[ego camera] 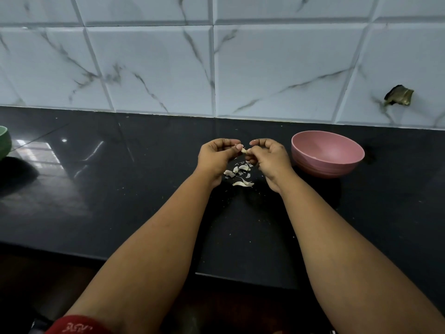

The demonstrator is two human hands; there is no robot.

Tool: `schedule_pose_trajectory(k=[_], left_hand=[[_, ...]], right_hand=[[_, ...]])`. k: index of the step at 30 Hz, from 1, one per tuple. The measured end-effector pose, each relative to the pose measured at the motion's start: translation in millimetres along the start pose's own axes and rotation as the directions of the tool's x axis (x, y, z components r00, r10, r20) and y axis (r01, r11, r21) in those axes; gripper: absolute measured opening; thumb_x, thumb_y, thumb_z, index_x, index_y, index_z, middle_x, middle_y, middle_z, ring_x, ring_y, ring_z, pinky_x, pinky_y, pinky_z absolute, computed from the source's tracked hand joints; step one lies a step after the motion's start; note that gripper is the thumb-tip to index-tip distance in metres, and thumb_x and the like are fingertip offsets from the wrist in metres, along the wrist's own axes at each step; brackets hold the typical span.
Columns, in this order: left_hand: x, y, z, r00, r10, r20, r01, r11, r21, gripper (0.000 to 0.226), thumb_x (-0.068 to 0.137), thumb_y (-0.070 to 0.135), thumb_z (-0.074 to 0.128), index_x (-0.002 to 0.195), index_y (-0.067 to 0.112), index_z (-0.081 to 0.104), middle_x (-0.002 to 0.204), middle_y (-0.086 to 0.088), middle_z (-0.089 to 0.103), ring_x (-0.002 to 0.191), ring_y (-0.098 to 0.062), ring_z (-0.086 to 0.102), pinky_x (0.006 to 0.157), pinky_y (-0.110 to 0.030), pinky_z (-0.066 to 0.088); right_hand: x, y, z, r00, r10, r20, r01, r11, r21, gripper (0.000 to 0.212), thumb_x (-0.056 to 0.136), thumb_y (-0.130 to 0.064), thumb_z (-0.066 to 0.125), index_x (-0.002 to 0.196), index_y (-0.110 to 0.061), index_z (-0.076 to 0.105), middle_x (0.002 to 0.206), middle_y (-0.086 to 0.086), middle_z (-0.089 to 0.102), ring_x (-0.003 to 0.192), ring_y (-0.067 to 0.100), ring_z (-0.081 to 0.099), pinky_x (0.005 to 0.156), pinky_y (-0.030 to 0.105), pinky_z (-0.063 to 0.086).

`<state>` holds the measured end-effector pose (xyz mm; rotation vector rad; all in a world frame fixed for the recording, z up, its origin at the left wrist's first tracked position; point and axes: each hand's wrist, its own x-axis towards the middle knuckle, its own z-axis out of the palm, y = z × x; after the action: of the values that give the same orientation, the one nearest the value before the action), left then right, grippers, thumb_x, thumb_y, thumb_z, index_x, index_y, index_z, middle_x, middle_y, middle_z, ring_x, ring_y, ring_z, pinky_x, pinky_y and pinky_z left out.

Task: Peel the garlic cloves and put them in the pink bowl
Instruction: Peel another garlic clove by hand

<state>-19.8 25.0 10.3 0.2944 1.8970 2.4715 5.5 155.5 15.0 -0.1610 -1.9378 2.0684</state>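
Observation:
A small pale garlic clove [244, 150] is held above the black counter, pinched between my left hand [215, 157] and my right hand [269, 157], whose fingertips meet around it. Most of the clove is hidden by the fingers. Below the hands a loose heap of garlic cloves and white skins [239, 173] lies on the counter. The pink bowl [327, 154] stands upright just right of my right hand; no cloves show in the part of its inside that I can see.
A green bowl [4, 141] sits at the far left edge of the black counter [120, 189]. A marble-tiled wall [216, 68] rises behind, with a dark broken patch [398, 95] at the right. The counter's front edge runs under my forearms.

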Motion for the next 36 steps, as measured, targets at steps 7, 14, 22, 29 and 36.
schedule_pose_trajectory(k=[7, 14, 22, 29, 36], left_hand=[[-1, 0, 2, 0.996, -0.061, 0.065, 0.069, 0.990, -0.120, 0.009, 0.087, -0.007, 0.065, 0.088, 0.002, 0.068, 0.074, -0.006, 0.073, 0.069, -0.013, 0.070, 0.065, -0.020, 0.055], [-3, 3, 2, 0.988, -0.066, 0.142, 0.085, 0.987, -0.134, 0.009, 0.088, -0.005, 0.064, 0.091, 0.002, 0.069, 0.076, -0.005, 0.074, 0.072, -0.012, 0.070, 0.070, -0.020, 0.055], [-1, 2, 1, 0.999, 0.016, 0.043, -0.016, 1.000, -0.020, 0.012, 0.088, -0.006, 0.065, 0.097, 0.001, 0.069, 0.084, -0.009, 0.072, 0.077, -0.013, 0.068, 0.071, -0.017, 0.054], [1, 0, 0, 0.994, 0.114, -0.004, -0.112, 0.987, 0.116, 0.013, 0.085, -0.003, 0.070, 0.091, 0.009, 0.072, 0.086, -0.009, 0.073, 0.083, -0.016, 0.069, 0.086, -0.029, 0.057], [1, 0, 0, 0.991, 0.132, -0.024, -0.127, 0.982, 0.142, 0.012, 0.083, -0.002, 0.073, 0.093, 0.005, 0.072, 0.085, -0.011, 0.073, 0.080, -0.016, 0.071, 0.084, -0.030, 0.058]], right_hand=[[-1, -3, 3, 0.995, 0.079, 0.061, -0.087, 0.988, 0.128, 0.029, 0.092, 0.005, 0.041, 0.079, -0.011, 0.061, 0.072, 0.004, 0.058, 0.062, 0.010, 0.050, 0.058, 0.019, 0.040], [2, -2, 2, 0.994, 0.096, 0.049, -0.103, 0.980, 0.168, 0.031, 0.094, 0.004, 0.038, 0.083, -0.012, 0.062, 0.074, 0.003, 0.060, 0.062, 0.009, 0.051, 0.059, 0.020, 0.041], [11, 3, -6, 0.986, -0.120, -0.118, 0.075, 0.941, -0.331, 0.027, 0.092, -0.006, 0.041, 0.090, -0.021, 0.063, 0.066, -0.001, 0.056, 0.059, 0.011, 0.053, 0.058, 0.024, 0.043], [10, 6, -10, 0.957, -0.265, -0.119, 0.159, 0.822, -0.547, 0.015, 0.081, -0.014, 0.062, 0.080, -0.027, 0.067, 0.073, -0.005, 0.061, 0.067, 0.012, 0.057, 0.069, 0.028, 0.049], [5, 3, -3, 0.980, -0.174, -0.096, 0.131, 0.929, -0.346, 0.026, 0.078, -0.008, 0.053, 0.070, -0.029, 0.067, 0.077, -0.002, 0.072, 0.077, 0.014, 0.070, 0.080, 0.040, 0.059]])
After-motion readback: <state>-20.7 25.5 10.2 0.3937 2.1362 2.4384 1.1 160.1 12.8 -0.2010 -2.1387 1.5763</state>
